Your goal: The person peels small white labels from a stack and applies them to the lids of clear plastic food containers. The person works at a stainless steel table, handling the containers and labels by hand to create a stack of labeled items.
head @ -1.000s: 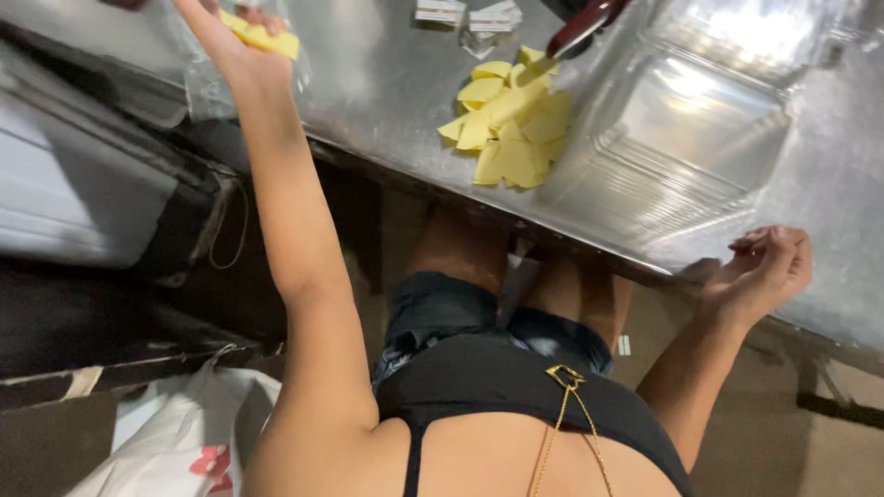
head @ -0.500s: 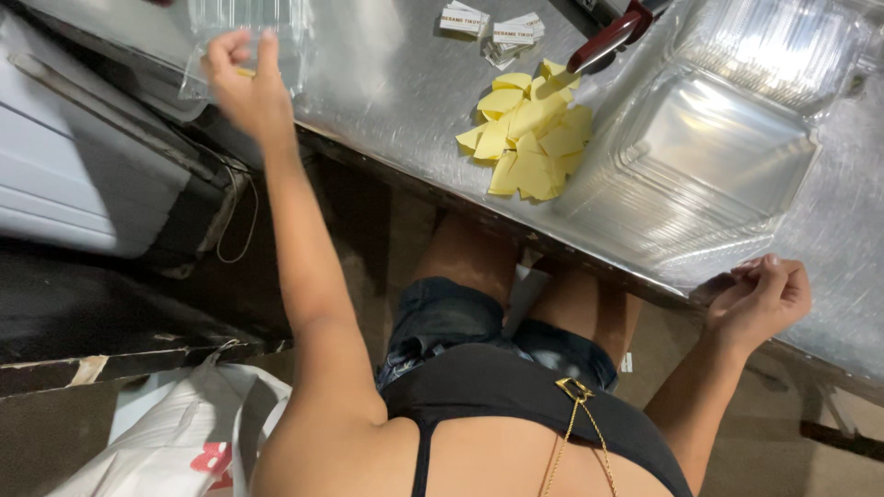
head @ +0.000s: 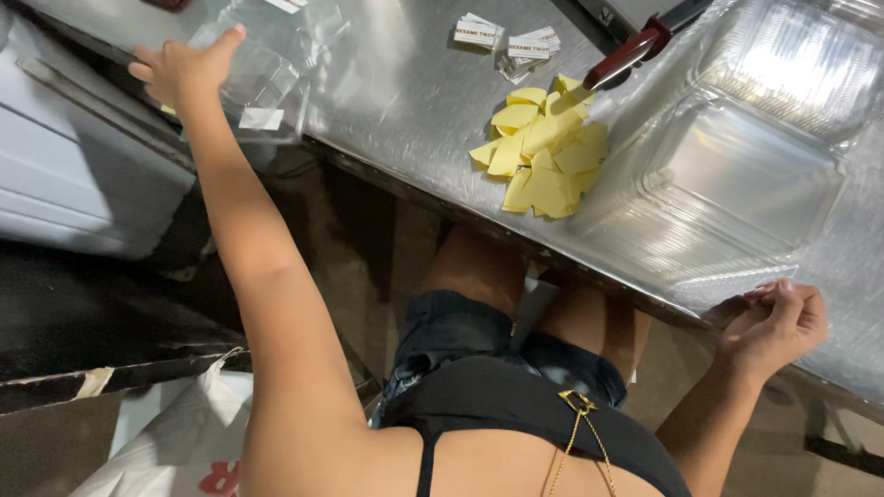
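Clear box (head: 267,69) sits at the far left end of the steel table (head: 405,101). Left hand (head: 180,69) rests against its left side, fingers spread and loosely curled; whether it truly grips the box cannot be told, the plastic being transparent. Right hand (head: 778,322) lies at the near table edge, fist closed, apparently empty. Between the hands: yellow slices (head: 543,156), clear trays (head: 737,175). Beyond: label slips (head: 506,41), red-handled knife (head: 635,55).
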